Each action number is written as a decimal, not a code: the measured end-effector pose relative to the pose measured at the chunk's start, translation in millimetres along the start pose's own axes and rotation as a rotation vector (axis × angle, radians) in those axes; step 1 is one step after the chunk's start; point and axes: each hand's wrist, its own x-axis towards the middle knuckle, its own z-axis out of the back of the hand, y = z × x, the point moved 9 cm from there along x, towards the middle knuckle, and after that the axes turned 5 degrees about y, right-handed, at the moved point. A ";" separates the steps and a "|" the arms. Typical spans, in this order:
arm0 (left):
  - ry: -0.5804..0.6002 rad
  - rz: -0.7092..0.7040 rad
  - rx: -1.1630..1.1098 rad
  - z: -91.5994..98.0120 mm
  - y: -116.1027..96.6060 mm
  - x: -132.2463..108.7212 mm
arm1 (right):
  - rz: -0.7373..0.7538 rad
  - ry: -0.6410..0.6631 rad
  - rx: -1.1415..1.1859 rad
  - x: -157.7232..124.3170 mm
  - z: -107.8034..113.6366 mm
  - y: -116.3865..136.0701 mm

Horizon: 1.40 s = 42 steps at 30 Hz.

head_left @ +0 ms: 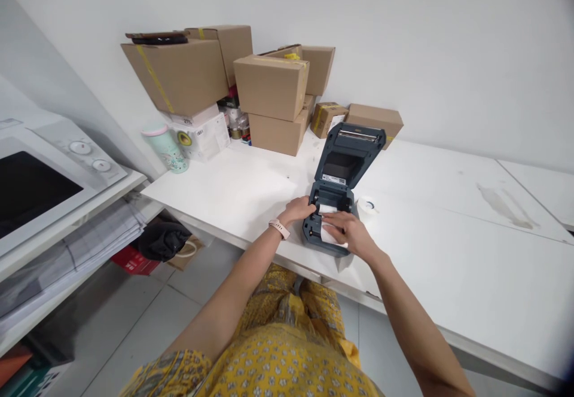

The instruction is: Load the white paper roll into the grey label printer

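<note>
A dark grey label printer stands on the white table with its lid raised. Inside it sits a small white label roll, and a strip of label paper runs out toward the printer's front edge. My left hand is closed over the printer's left side, its fingertips beside the roll. Across the paper strip lies my right hand, fingers stretched out and touching the paper. Part of the strip is hidden beneath these fingers. Just right of the printer, another white roll rests on the table.
Cardboard boxes are stacked against the wall, with smaller boxes behind the printer. A mint tumbler and a white carton stand at the table's left end. A microwave occupies a shelf at far left.
</note>
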 end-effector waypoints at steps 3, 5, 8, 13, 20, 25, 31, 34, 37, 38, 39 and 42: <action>0.006 0.008 0.001 -0.6 -0.1 -0.6 | -0.052 -0.110 -0.055 -20.0 -5.4 17.4; 0.005 0.012 0.007 -0.6 -0.3 -1.3 | -0.064 -0.156 -0.093 -31.1 -11.1 29.3; -0.006 0.012 0.011 0.0 -0.8 -3.0 | -0.066 -0.205 -0.147 -42.7 -19.1 45.5; -0.050 0.060 0.002 -1.4 0.8 -8.0 | -0.069 -0.291 -0.218 -51.8 -25.4 60.8; -0.148 0.084 0.035 -3.4 -1.0 -11.9 | -0.069 -0.307 -0.227 -53.9 -27.8 60.6; -0.171 0.082 0.027 -3.3 -0.5 -10.6 | -0.076 -0.302 -0.197 -53.8 -28.4 58.4; -0.171 0.082 -0.010 -5.5 0.2 -11.2 | -0.067 -0.304 -0.217 -54.1 -28.7 58.7; -0.160 0.081 -0.030 -6.7 -0.2 -11.5 | -0.068 -0.301 -0.223 -54.2 -29.0 58.6; -0.153 0.076 -0.044 -7.0 -1.2 -11.9 | -0.087 -0.287 -0.219 -53.7 -29.8 57.2; -0.152 0.077 -0.046 -6.9 -1.3 -12.0 | -0.095 -0.283 -0.216 -53.4 -30.1 56.9; -0.153 0.078 -0.046 -6.8 -1.4 -12.2 | -0.102 -0.279 -0.215 -53.2 -30.4 56.9; -0.156 0.083 -0.051 -7.0 -1.0 -12.3 | -0.105 -0.274 -0.232 -52.3 -30.7 60.0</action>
